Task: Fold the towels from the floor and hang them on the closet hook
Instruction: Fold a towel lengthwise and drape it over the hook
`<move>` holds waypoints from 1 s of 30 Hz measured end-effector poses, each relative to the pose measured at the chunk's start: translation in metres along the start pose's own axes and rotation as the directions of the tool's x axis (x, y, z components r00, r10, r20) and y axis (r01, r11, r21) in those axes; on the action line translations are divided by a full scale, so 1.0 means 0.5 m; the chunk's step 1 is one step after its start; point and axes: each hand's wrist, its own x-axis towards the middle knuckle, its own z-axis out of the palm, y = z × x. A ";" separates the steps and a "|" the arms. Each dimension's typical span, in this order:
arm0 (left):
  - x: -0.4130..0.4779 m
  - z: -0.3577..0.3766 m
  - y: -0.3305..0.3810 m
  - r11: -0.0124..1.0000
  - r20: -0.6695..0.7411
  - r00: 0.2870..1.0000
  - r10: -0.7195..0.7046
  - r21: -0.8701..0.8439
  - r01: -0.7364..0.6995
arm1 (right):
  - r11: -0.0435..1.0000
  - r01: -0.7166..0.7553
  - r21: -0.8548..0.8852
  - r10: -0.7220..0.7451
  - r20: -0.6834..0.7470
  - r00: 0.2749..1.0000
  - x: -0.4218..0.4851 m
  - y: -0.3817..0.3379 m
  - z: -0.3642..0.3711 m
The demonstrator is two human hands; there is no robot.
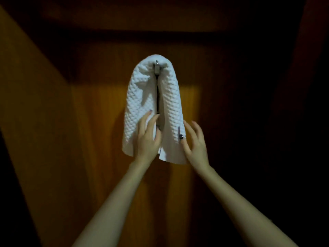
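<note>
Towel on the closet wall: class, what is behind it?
The towel drapes over a metal hook, visible through its middle gap, on the wooden panel. Anything behind the cloth itself is hidden.

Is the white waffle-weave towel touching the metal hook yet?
Touching. The head view shows the white waffle-weave towel draped over the small metal hook, its tip poking above the fold, both halves hanging down from it.

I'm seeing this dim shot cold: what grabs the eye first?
A white waffle-textured towel stands out at centre, draped in two halves over a small metal hook on the dim wooden closet panel. Below, the left hand rests on its left half and the right hand touches its right edge.
</note>
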 end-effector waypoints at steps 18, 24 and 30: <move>0.045 -0.066 -0.123 0.805 0.154 0.957 -0.244 0.582 0.111 | 0.832 0.097 -0.546 -0.067 0.073 0.995 0.166 -0.033 0.009; 0.005 -0.023 -0.105 0.810 0.300 0.938 -0.172 0.585 -0.038 | 0.751 0.153 -0.643 -0.079 0.142 0.987 0.129 -0.027 0.048; -0.056 0.013 -0.079 0.888 0.370 0.891 -0.264 0.453 0.075 | 0.849 0.070 -0.524 -0.023 0.095 0.995 0.069 -0.025 0.086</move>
